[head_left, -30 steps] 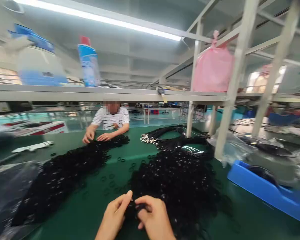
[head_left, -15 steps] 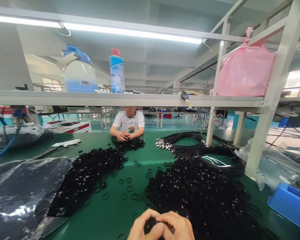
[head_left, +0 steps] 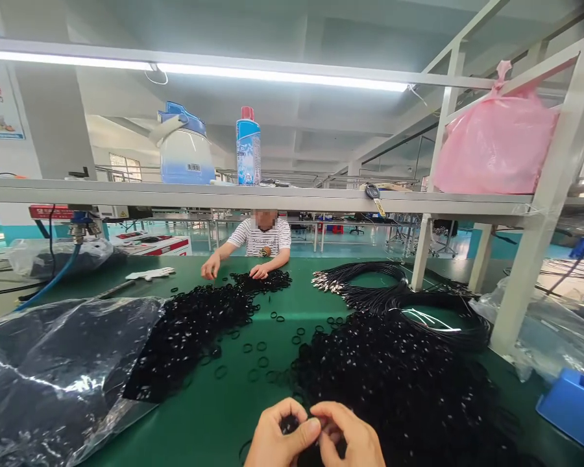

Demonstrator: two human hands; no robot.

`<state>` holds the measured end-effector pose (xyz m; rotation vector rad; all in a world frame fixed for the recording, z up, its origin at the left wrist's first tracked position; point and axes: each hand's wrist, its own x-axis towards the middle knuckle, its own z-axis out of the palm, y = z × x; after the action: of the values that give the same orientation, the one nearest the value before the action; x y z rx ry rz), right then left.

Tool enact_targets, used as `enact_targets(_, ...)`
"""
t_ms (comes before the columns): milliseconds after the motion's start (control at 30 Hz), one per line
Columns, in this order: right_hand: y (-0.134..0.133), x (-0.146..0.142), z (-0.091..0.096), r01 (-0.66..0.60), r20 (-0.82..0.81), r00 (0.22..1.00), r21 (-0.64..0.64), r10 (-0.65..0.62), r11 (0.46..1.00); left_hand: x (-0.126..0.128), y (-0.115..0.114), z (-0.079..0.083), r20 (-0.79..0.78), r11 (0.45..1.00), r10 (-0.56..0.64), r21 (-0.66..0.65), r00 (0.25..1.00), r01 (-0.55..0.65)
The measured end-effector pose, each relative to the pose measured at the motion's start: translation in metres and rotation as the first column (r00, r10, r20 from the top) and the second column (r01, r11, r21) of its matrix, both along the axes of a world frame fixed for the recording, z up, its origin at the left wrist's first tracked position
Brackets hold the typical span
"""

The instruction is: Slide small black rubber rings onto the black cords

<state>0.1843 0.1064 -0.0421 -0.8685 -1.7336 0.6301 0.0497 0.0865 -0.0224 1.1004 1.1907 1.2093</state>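
Note:
My left hand is closed at the bottom middle, its thumb and index finger curled around small black rings. Close beside it, my right hand is bent in a pinch, fingertips almost at the left thumb. What the right fingers hold is too small and dark to make out. A large heap of black rings lies just beyond and to the right of my hands. Several loose rings are scattered over the green table to the left of that heap.
Another black heap spills from a clear plastic bag at left. Across the table sits a co-worker, hands at the heap's far end. Coiled black cables, a shelf post and a blue bin stand right. An overhead shelf crosses.
My hands have parted slightly, with the fingertips now more visible. The co-worker's hands have moved apart, one reaching out to the left. The whole view has shifted a little.

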Motion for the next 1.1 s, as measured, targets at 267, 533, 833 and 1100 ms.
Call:
enact_targets(267, 0.001, 0.025, 0.024, -0.004, 0.022, 1.000, -0.344, 0.013, 0.939, -0.007, -0.004, 0.018, 0.177, 0.997, 0.054, -0.071, 0.983, -0.042)
enact_targets(533, 0.000, 0.022, 0.026, -0.104, -0.057, 0.994, -0.281, 0.092, 0.954, -0.005, -0.001, 0.017, -0.100, 0.998, 0.050, -0.041, 0.994, -0.054)
enact_targets(833, -0.009, 0.021, 0.034, 0.048, 0.180, 0.983, -0.146, -0.021, 0.988, -0.005, -0.001, 0.020, -0.214, 0.998, 0.057, 0.052, 0.975, -0.047)
enact_targets(1100, -0.004, 0.017, 0.021, -0.010, -0.101, 0.995, -0.278, -0.019, 0.960, 0.007, -0.005, 0.022, -0.222, 0.999, -0.022, 0.038, 0.975, 0.031)
